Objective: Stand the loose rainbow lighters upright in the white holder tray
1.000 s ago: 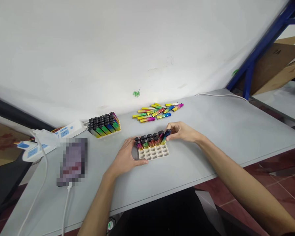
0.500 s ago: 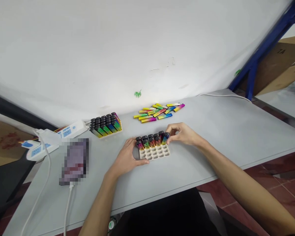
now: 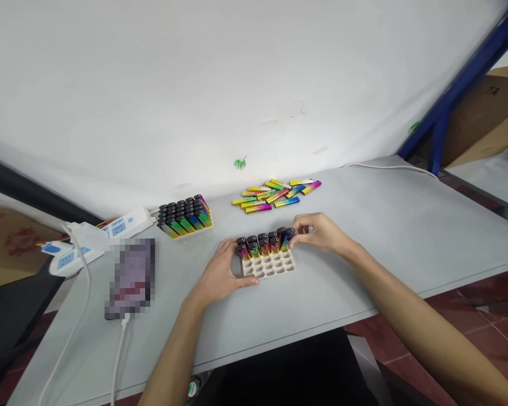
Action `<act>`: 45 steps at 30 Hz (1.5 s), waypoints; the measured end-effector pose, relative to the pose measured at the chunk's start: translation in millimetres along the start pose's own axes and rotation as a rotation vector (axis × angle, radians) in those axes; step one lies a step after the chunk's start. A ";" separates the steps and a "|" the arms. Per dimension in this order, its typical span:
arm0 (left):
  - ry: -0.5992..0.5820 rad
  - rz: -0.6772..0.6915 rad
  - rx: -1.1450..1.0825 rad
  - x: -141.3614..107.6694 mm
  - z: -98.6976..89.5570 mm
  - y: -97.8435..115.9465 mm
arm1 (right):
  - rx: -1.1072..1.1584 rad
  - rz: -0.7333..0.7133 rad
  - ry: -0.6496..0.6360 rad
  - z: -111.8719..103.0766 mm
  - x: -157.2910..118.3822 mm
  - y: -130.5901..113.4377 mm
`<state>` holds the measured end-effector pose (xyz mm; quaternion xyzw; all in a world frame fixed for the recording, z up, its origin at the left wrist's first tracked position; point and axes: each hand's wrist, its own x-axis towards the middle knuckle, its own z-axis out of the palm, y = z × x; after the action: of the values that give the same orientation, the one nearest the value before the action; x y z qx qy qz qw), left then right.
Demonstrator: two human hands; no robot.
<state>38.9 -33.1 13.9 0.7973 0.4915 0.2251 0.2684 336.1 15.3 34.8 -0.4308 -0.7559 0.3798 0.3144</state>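
A cream tray [image 3: 269, 274] with oval holes lies before me. Its two far rows hold upright slim lighter-like sticks, black-topped with shiny colour-fade bodies; the holes of its near rows show bare. My left hand [image 3: 222, 273] steadies the tray at its left end, thumb along the near edge and fingers behind the left side. My right hand [image 3: 315, 232] pinches a blue-and-yellow lighter [image 3: 285, 243] near its top, at the right end of the rows. That lighter stands with its lower end at the tray. The right fingertips partly hide its top.
Behind, several loose colour-fade sticks [image 3: 275, 195] lie in a pile near the wall. A second tray packed with upright sticks [image 3: 185, 220] stands left. Further left are power strips [image 3: 118, 228], a blurred phone [image 3: 132, 276] and its white cable [image 3: 117, 355].
The view has shifted slightly, moving everything a little to the right in frame. Both hands keep their places at the tray and the blue-and-yellow lighter.
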 end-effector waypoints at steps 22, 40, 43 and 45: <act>-0.013 0.006 0.046 1.2 -1.1 1.3 | -0.517 -0.174 0.003 6.9 -8.3 -10.1; -0.008 0.000 0.057 0.3 -0.7 0.8 | -0.881 0.250 0.403 -0.9 31.7 57.6; -0.012 -0.018 0.068 -0.2 0.5 -0.5 | -0.810 0.225 0.371 -6.5 27.7 58.8; -0.013 -0.032 0.074 -0.7 1.4 -2.2 | -0.777 0.218 0.341 -9.9 24.0 59.9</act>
<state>38.0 -33.2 11.4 0.8001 0.5104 0.1972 0.2457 358.4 60.1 -7.1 -0.6507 -0.7301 0.0217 0.2075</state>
